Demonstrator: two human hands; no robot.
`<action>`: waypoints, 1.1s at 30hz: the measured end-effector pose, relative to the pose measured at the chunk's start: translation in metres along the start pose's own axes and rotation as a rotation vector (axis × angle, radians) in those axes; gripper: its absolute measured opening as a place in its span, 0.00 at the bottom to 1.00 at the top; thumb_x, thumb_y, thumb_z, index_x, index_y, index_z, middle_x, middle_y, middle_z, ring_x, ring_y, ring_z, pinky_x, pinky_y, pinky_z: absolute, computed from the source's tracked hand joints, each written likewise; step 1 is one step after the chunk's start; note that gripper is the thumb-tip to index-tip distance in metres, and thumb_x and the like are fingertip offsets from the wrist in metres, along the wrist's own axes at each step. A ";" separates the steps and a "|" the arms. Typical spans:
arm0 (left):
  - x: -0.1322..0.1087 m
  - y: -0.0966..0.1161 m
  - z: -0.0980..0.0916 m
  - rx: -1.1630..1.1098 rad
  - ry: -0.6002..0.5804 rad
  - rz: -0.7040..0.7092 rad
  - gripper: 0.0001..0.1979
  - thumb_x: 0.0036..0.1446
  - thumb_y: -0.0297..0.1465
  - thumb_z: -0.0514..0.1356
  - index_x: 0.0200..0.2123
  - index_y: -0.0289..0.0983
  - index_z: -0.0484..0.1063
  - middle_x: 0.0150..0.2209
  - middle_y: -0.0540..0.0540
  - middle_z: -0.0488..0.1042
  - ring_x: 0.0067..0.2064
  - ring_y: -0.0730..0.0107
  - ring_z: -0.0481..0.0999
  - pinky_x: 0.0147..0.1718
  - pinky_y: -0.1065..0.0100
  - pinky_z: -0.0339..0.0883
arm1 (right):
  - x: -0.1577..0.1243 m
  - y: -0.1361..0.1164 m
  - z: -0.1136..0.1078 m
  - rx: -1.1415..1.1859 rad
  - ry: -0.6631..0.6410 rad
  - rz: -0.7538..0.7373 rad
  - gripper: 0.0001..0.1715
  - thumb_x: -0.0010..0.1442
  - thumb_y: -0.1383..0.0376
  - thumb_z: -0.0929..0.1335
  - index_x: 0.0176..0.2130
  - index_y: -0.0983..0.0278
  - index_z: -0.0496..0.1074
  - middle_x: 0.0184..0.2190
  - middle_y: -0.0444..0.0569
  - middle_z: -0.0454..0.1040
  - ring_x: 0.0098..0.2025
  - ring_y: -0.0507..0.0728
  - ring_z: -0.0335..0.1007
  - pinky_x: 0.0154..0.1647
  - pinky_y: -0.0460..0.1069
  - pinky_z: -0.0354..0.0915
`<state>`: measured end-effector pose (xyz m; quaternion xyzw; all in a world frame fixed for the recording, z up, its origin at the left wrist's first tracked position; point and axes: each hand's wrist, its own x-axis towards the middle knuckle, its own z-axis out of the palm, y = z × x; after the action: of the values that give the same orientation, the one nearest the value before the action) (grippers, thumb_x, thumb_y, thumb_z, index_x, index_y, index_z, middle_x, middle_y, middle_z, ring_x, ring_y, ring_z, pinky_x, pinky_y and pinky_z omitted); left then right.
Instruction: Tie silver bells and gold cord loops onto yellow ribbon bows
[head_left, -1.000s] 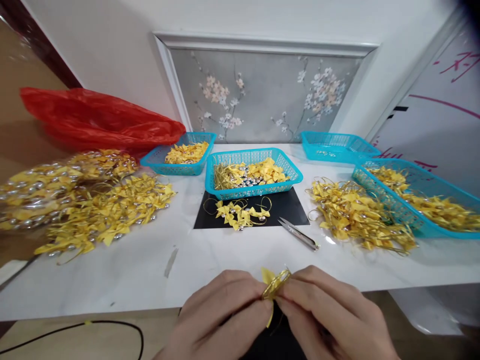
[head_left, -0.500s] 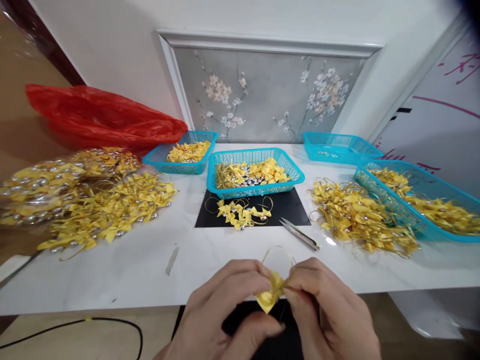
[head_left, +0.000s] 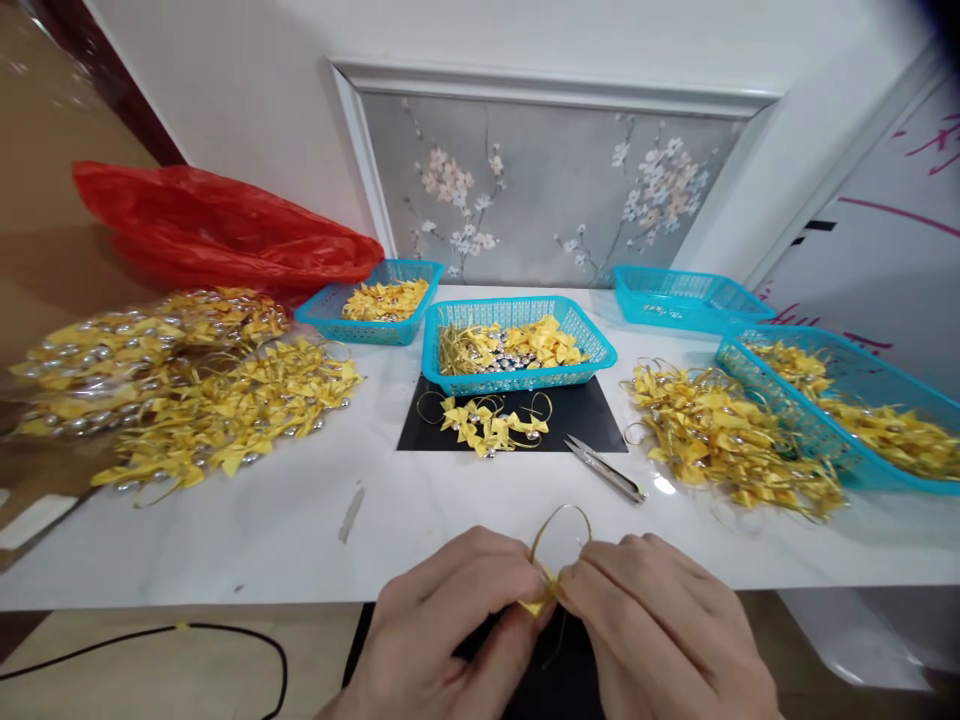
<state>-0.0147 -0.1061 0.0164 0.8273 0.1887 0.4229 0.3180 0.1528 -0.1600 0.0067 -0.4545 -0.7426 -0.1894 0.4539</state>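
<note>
Just off the table's front edge, my left hand pinches a small yellow ribbon flower, mostly covered by the fingers. My right hand is closed beside it, its fingertips pressed on the gold cord that loops up between both hands. A thin strand hangs below the fingers. Beyond the hands, several finished-looking yellow flowers with silver beads lie on a black mat. Thread snips rest at the mat's right corner.
A blue basket of yellow flowers, beads and cords stands behind the mat. Beaded flower piles lie left and right. More blue baskets stand right and at the back. A red plastic bag sits back left.
My hands have drawn closer together, and the right hand has turned over further. The flower is now more hidden between the fingers. The cord loop stands out more clearly.
</note>
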 end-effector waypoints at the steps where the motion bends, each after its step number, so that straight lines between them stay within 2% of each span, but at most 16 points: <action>1: 0.001 0.001 -0.001 0.008 -0.023 0.005 0.15 0.53 0.13 0.58 0.37 0.37 0.72 0.31 0.46 0.77 0.31 0.71 0.78 0.31 0.75 0.74 | 0.002 0.002 -0.001 0.018 -0.018 -0.015 0.10 0.59 0.78 0.63 0.33 0.66 0.71 0.22 0.48 0.77 0.22 0.54 0.73 0.22 0.48 0.66; 4: 0.003 0.001 -0.003 0.008 -0.077 -0.006 0.13 0.54 0.14 0.57 0.33 0.37 0.72 0.29 0.46 0.77 0.31 0.70 0.78 0.30 0.74 0.73 | 0.005 0.005 -0.001 0.107 -0.078 0.031 0.11 0.58 0.79 0.63 0.33 0.66 0.70 0.23 0.48 0.74 0.22 0.52 0.68 0.22 0.47 0.65; 6: 0.003 0.001 -0.003 -0.031 -0.074 -0.046 0.13 0.55 0.14 0.57 0.34 0.38 0.72 0.29 0.47 0.77 0.30 0.70 0.78 0.30 0.73 0.73 | 0.004 0.005 0.000 0.193 -0.109 0.093 0.12 0.59 0.79 0.62 0.33 0.66 0.70 0.24 0.47 0.72 0.23 0.51 0.66 0.23 0.46 0.64; 9: 0.000 -0.001 -0.003 -0.098 -0.027 -0.099 0.14 0.55 0.15 0.59 0.36 0.41 0.73 0.30 0.50 0.78 0.30 0.71 0.78 0.31 0.74 0.74 | 0.002 0.005 0.001 0.326 -0.181 0.199 0.11 0.63 0.78 0.62 0.36 0.64 0.68 0.27 0.46 0.71 0.27 0.51 0.67 0.27 0.45 0.65; 12: -0.004 -0.001 -0.004 -0.134 0.029 -0.196 0.13 0.53 0.17 0.62 0.35 0.43 0.73 0.29 0.53 0.78 0.30 0.74 0.78 0.31 0.78 0.73 | 0.000 0.004 0.000 0.438 -0.250 0.310 0.10 0.65 0.76 0.62 0.36 0.62 0.66 0.27 0.43 0.67 0.28 0.50 0.66 0.29 0.44 0.65; 15: -0.004 -0.001 -0.004 -0.213 0.071 -0.339 0.10 0.52 0.20 0.65 0.32 0.43 0.75 0.28 0.55 0.79 0.28 0.77 0.78 0.29 0.82 0.73 | 0.000 0.003 -0.001 0.526 -0.259 0.375 0.10 0.66 0.75 0.61 0.36 0.62 0.65 0.27 0.41 0.65 0.26 0.48 0.64 0.27 0.43 0.63; 18: -0.003 0.000 -0.004 -0.277 0.106 -0.391 0.10 0.50 0.21 0.67 0.31 0.43 0.77 0.27 0.54 0.80 0.27 0.76 0.79 0.28 0.82 0.74 | 0.001 0.003 -0.001 0.580 -0.249 0.404 0.11 0.66 0.74 0.61 0.34 0.62 0.65 0.27 0.41 0.65 0.26 0.48 0.63 0.26 0.42 0.62; 21: -0.003 0.000 -0.003 -0.263 0.105 -0.380 0.10 0.51 0.21 0.66 0.31 0.43 0.78 0.28 0.54 0.81 0.28 0.75 0.80 0.29 0.82 0.75 | 0.003 0.002 0.001 0.584 -0.221 0.405 0.11 0.66 0.74 0.61 0.34 0.63 0.66 0.26 0.41 0.65 0.26 0.48 0.63 0.26 0.43 0.62; 27: -0.004 -0.002 -0.005 -0.129 0.060 -0.244 0.13 0.53 0.17 0.63 0.34 0.43 0.77 0.30 0.55 0.81 0.30 0.76 0.80 0.31 0.82 0.73 | 0.003 0.003 0.002 0.594 -0.186 0.367 0.08 0.64 0.75 0.64 0.36 0.64 0.69 0.27 0.42 0.69 0.27 0.48 0.66 0.27 0.42 0.65; 33: -0.006 -0.003 -0.004 -0.214 0.065 -0.240 0.17 0.53 0.15 0.62 0.37 0.44 0.77 0.34 0.55 0.82 0.34 0.77 0.82 0.35 0.82 0.74 | -0.003 0.008 -0.010 0.526 -0.140 0.400 0.08 0.62 0.75 0.67 0.39 0.64 0.72 0.29 0.43 0.72 0.27 0.47 0.70 0.27 0.40 0.67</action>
<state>-0.0218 -0.1055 0.0129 0.7460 0.2503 0.4260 0.4464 0.1647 -0.1642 0.0081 -0.4703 -0.6917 0.1331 0.5316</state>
